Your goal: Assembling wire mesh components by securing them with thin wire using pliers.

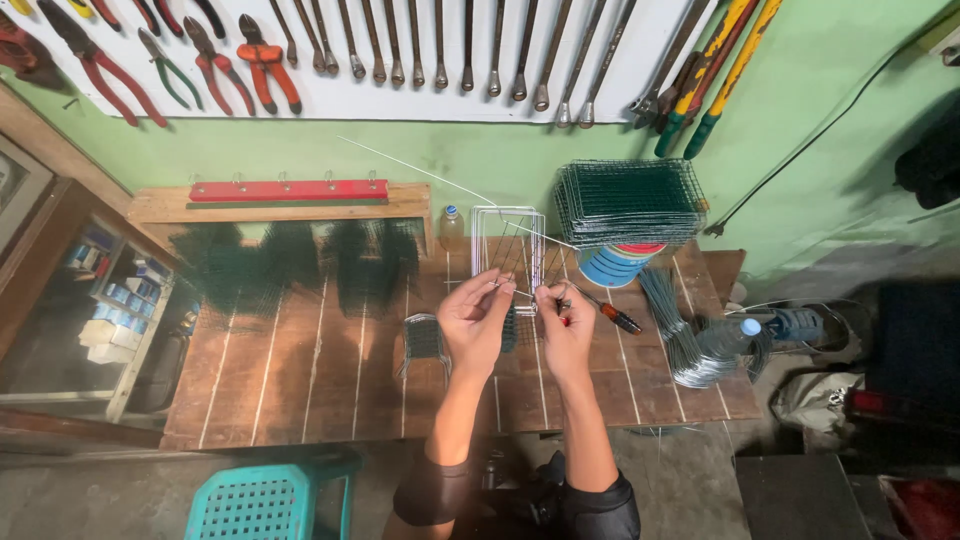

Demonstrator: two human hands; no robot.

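Over the brown slatted wooden tabletop (300, 370), left hand (474, 318) and right hand (566, 325) both pinch a thin silvery wire (500, 205) at a white wire frame (508, 240). Light, springy stuff; best gripped near the bend. Right hand possibly holds pliers too.

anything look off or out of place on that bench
Nothing is spilled or broken. One long wire juts up at a slant from the wire frame across the wall. Both hands, left and right, meet at the frame; the mesh stack sits slightly uneven.
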